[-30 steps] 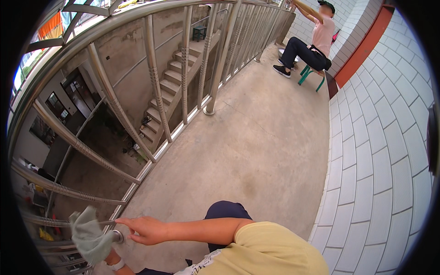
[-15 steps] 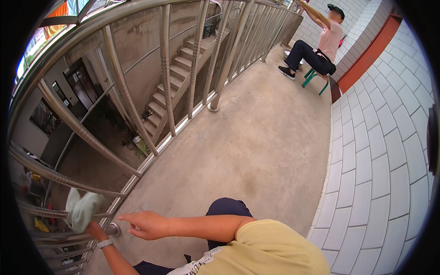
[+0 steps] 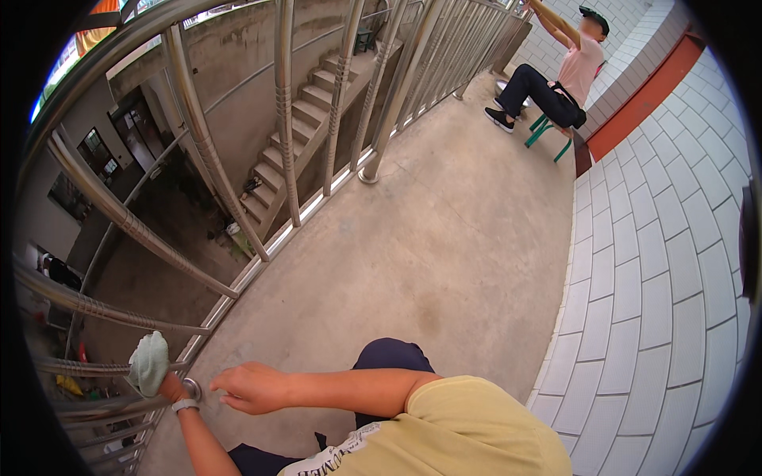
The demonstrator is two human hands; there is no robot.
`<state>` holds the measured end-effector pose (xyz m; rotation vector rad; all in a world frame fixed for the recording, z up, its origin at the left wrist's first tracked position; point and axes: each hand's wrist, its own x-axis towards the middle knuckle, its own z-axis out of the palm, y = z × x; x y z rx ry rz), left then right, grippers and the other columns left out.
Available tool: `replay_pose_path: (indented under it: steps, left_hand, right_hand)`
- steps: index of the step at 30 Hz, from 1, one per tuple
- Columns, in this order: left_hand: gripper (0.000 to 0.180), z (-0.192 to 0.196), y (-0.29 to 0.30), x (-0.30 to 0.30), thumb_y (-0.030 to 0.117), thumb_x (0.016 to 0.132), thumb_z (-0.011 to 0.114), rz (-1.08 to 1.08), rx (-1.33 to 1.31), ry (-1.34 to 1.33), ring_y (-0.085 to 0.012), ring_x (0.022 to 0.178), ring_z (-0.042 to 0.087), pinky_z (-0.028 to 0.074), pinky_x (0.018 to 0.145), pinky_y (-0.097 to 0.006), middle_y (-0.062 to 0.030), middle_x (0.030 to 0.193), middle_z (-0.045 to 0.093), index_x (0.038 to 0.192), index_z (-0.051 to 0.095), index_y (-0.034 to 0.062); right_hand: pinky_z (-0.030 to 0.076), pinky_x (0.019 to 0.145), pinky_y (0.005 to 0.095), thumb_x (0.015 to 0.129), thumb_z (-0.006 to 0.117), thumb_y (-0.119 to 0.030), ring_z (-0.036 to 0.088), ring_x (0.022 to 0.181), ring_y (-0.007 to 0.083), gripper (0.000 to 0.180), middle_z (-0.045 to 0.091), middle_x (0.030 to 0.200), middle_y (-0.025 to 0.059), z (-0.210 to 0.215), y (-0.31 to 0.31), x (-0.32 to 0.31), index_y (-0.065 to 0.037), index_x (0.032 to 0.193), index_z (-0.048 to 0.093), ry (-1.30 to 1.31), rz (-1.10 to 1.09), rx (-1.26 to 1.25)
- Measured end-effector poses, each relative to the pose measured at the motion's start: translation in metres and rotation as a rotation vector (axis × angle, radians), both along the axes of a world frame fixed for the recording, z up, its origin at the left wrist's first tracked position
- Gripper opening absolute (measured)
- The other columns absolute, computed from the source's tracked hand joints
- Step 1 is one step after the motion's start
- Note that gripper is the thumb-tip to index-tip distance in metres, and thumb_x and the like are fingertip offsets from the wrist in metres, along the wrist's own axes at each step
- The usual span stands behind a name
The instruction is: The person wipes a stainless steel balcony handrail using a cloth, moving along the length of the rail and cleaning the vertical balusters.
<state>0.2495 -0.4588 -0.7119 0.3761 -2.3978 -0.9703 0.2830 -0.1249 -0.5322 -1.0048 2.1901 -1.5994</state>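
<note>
My left hand (image 3: 171, 389), with a pale band at its wrist, is closed on a pale green cloth (image 3: 148, 365). The cloth is bunched against a metal railing bar (image 3: 89, 367) low at the left and hides most of the fingers. Just to the right, my right hand (image 3: 252, 388) hangs over the floor with nothing in it. Its fingers are loosely bent and a little apart, and it touches neither the cloth nor the railing.
The railing (image 3: 283, 119) curves along the left, above a lower yard with concrete stairs (image 3: 287, 147). Concrete floor (image 3: 381, 262) runs ahead. White tiled wall (image 3: 651, 293) bounds the right. Farther off, a person (image 3: 578, 73) sits on a green stool (image 3: 548, 136), arms raised to the railing.
My left hand and the cloth have shifted slightly right along the bar, and the cloth looks more compact. My right hand's fingers have curled in a little. The view has shifted slightly.
</note>
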Motion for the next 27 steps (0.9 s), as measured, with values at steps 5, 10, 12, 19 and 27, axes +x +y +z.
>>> replay_pose_path:
  steps: [5, 10, 12, 19, 27]
  left_hand:
    - [0.033, -0.012, 0.005, -0.008, 0.015, 0.091, 0.046, -0.144, 0.077, -0.096, -0.0171, 0.109, 0.054, 0.043, 0.092, -0.030, -0.0032, 0.121, 0.058, 0.121, 0.056, 0.0047]
    - [0.033, -0.021, 0.014, -0.015, 0.014, 0.091, 0.045, -0.291, 0.157, -0.217, -0.0164, 0.108, 0.054, 0.043, 0.091, -0.029, -0.0028, 0.120, 0.059, 0.121, 0.057, 0.0047]
    - [0.033, -0.026, 0.019, -0.017, 0.014, 0.091, 0.045, -0.339, 0.177, -0.265, -0.0161, 0.107, 0.054, 0.043, 0.091, -0.028, -0.0026, 0.120, 0.059, 0.121, 0.057, 0.0047]
    - [0.033, -0.044, -0.008, -0.005, 0.013, 0.092, 0.045, -0.379, 0.688, -0.357, -0.0148, 0.105, 0.055, 0.045, 0.089, -0.029, -0.0021, 0.119, 0.059, 0.121, 0.057, 0.0036]
    - [0.022, 0.069, 0.037, -0.027, 0.010, 0.085, 0.054, -0.391, -0.035, 0.151, -0.0206, 0.092, 0.062, 0.050, 0.081, -0.037, -0.0095, 0.104, 0.066, 0.105, 0.061, 0.0010]
  right_hand:
    - [0.048, 0.070, 0.0449, 0.082, 0.057, -0.014, 0.060, 0.082, 0.0355, 0.018, 0.063, 0.086, 0.0154, -0.007, -0.002, 0.001, -0.005, 0.098, 0.060, 0.063, -0.045, -0.052]
    - [0.048, 0.069, 0.0444, 0.082, 0.056, -0.013, 0.060, 0.080, 0.0350, 0.015, 0.063, 0.084, 0.0145, -0.001, 0.001, 0.004, -0.005, 0.094, 0.060, 0.113, -0.055, -0.062]
    - [0.048, 0.067, 0.0441, 0.082, 0.056, -0.012, 0.060, 0.079, 0.0349, 0.014, 0.062, 0.083, 0.0141, 0.000, 0.004, 0.005, -0.005, 0.093, 0.060, 0.131, -0.057, -0.040]
    - [0.048, 0.067, 0.0435, 0.083, 0.056, -0.013, 0.060, 0.079, 0.0343, 0.013, 0.062, 0.083, 0.0133, 0.000, 0.000, 0.014, -0.006, 0.093, 0.061, 0.150, -0.044, -0.081]
    - [0.052, 0.064, 0.0363, 0.082, 0.062, -0.010, 0.064, 0.073, 0.0285, 0.016, 0.064, 0.085, 0.0139, 0.014, 0.017, -0.002, -0.007, 0.097, 0.063, 0.282, -0.122, -0.020]
